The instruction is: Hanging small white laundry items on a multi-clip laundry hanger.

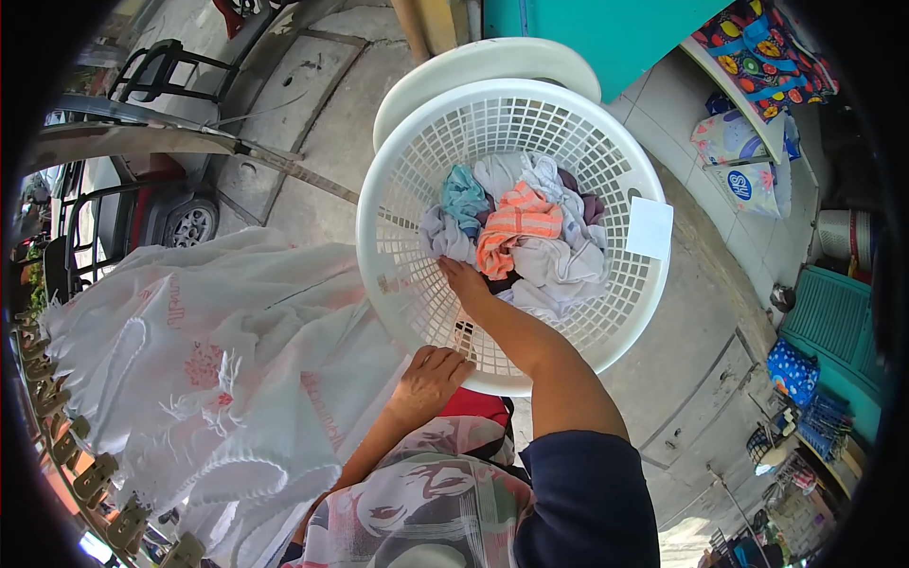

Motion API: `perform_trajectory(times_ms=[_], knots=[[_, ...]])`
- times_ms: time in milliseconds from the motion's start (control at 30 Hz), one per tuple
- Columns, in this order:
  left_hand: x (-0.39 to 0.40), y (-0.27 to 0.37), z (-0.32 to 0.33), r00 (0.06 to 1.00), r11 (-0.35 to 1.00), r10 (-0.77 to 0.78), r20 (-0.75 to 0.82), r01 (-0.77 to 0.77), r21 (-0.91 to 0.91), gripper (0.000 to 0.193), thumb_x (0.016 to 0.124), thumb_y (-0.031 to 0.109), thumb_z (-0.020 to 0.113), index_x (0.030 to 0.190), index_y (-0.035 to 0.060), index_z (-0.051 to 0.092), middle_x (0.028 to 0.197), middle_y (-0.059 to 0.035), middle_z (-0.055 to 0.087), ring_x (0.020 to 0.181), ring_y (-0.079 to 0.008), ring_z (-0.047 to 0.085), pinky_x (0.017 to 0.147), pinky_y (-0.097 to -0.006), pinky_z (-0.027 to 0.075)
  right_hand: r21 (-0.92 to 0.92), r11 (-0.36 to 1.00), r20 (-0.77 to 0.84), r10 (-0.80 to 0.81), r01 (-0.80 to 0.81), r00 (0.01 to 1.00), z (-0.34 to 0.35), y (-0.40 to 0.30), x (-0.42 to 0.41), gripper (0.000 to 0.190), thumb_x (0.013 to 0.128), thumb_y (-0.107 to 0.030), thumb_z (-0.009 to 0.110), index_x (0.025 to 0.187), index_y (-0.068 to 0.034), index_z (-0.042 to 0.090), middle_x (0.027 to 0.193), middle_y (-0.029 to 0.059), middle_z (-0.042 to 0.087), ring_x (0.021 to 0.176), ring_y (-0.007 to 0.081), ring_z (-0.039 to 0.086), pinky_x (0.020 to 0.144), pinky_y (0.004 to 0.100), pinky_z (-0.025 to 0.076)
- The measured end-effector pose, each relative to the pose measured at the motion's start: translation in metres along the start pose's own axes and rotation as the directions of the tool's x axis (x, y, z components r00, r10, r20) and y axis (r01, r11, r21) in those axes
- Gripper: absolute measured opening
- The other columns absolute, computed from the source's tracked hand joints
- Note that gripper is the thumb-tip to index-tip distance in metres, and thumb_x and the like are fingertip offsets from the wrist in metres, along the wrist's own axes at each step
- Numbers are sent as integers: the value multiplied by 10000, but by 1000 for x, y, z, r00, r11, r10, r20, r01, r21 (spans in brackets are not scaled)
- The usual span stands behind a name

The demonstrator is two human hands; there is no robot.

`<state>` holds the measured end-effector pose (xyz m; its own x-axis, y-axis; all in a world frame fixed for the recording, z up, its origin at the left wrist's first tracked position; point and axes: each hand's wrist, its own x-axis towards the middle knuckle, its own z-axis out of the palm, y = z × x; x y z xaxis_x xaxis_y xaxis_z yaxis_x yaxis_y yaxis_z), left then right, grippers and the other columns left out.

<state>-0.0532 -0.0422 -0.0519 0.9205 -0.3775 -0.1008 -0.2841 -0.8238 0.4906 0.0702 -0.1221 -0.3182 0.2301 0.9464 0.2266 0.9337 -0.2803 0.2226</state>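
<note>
Below me is a white plastic laundry basket (398,206) with lattice sides, and crumpled laundry lies at its bottom. My right hand (465,284) reaches inside, its fingertips at a pale grey cloth (447,238) on the left of the pile. Whether they grip it is hard to see. Beside that cloth lie an orange striped cloth (522,220), a teal cloth (465,195) and several white garments (561,266). My left hand (433,376) rests with its fingers curled over the basket's near rim.
White woven sack fabric (263,341) with frayed edges and red print hangs at left, near tan clothespins (96,479). A white label (650,228) sits on the basket's right rim. An off-white plastic piece (490,60) and a teal surface (596,35) are beyond. Shopping bags (746,163) stand right.
</note>
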Motion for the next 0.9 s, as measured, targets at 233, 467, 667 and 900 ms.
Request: perform_trajectory(times_ms=[233, 467, 667, 900], knots=[[-3, 0, -3, 997, 997, -45, 66, 41, 60, 233, 719, 101, 502, 946, 55, 529, 944, -68, 551, 895, -220, 512, 826, -344, 372, 239, 934, 433, 141, -265, 890, -22, 74, 3, 185, 736, -123, 509, 902, -104, 589, 967, 64, 533, 942, 233, 535, 774, 389, 444], [-3, -1, 2, 999, 999, -22, 36, 20, 35, 230, 718, 93, 500, 942, 51, 531, 940, -74, 553, 879, -220, 512, 815, -342, 374, 425, 693, 255, 526, -583, 811, -152, 155, 5, 187, 705, -67, 526, 866, -153, 571, 874, 39, 500, 879, 239, 507, 724, 350, 453], [0, -3, 4, 999, 998, 19, -30, -17, 58, 215, 725, 122, 495, 931, 78, 540, 858, -34, 525, 881, -194, 496, 811, -309, 362, 54, 640, 247, 735, -766, 631, -172, 200, -36, 250, 687, -101, 567, 932, -150, 549, 925, 46, 484, 908, 248, 468, 801, 430, 382], [-1, -4, 3, 1000, 1000, 13, 6, -13, 20, 227, 724, 106, 504, 944, 56, 533, 926, -55, 555, 868, -209, 519, 813, -340, 379, 597, 719, -1, 445, -357, 895, -181, 120, 56, 176, 713, -40, 497, 889, -38, 504, 1115, 118, 464, 983, 260, 502, 747, 332, 443]])
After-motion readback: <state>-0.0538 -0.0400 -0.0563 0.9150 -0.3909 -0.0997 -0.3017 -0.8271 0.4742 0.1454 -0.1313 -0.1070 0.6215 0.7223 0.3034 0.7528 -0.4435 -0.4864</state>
